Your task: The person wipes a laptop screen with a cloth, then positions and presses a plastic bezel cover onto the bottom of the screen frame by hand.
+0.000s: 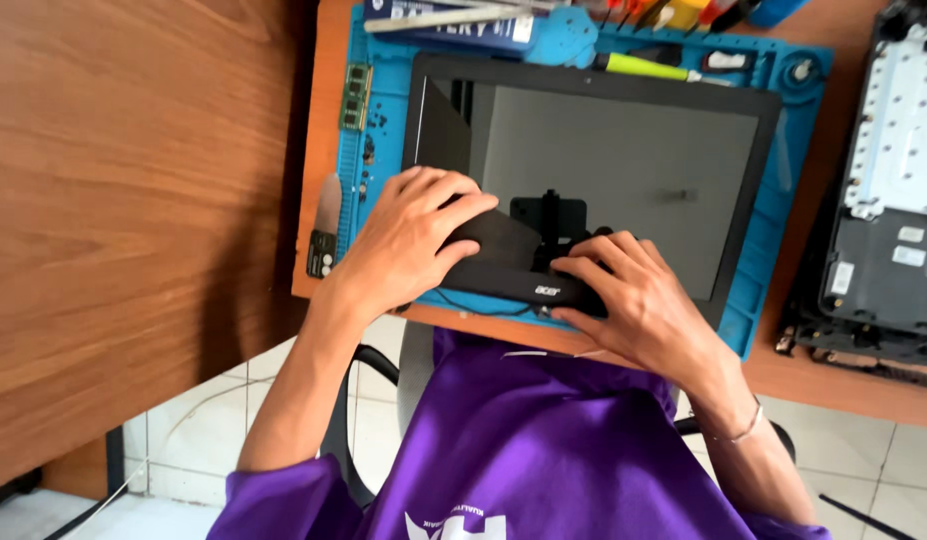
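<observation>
A black laptop display (623, 170) lies flat on a blue repair mat (783, 200), its dark screen facing up. My left hand (408, 240) curls over the display's near bezel at the lower left, fingers bent onto the black strip. My right hand (633, 300), with a thin bracelet at the wrist, grips the same near bezel (503, 270) further right, fingertips pressing on its edge. The two hands are close together, on either side of the bezel's middle.
A green memory module (356, 97) and a small knife-like tool (326, 225) lie at the mat's left edge. A yellow-handled screwdriver (638, 67) and other tools lie along the far edge. An opened laptop chassis (883, 200) sits at the right. A wooden panel (133, 200) fills the left.
</observation>
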